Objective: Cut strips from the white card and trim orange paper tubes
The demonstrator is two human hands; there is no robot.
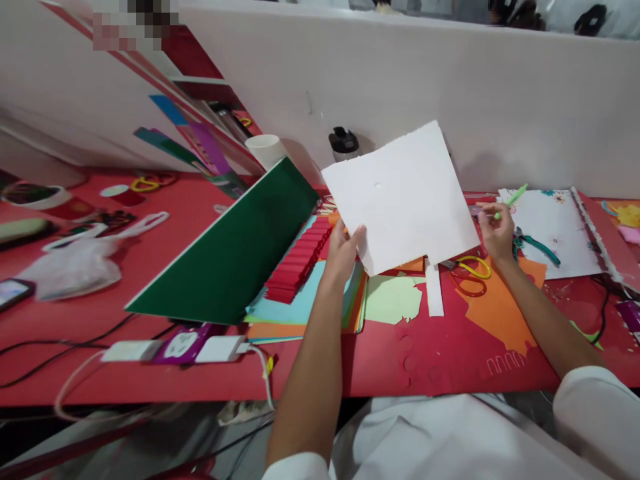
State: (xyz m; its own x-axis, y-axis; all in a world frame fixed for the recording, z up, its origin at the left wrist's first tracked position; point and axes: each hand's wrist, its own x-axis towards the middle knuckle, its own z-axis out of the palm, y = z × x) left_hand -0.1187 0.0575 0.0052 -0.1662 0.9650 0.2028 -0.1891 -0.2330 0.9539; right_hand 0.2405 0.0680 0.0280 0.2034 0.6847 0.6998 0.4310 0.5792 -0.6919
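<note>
Muted, even light is covering the red table (150, 250), the white sheet (410, 207) showing brightest. Soft shadows are falling right of the cup (267, 150) and bottle (344, 143) on the far partition (500, 80). Edges are stretching and softening; pixelation is masking a far-left patch.

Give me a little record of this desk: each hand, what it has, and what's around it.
Left hand: the left hand grips a white sheet by its lower left edge
Right hand: the right hand holds a green pen, raised beside the sheet
Near right hand: teal-handled pliers, scissors, orange paper
Near left hand: red folded strips, green board
Behind sheet: black-lidded bottle, partly hidden
Surface: red table
</note>
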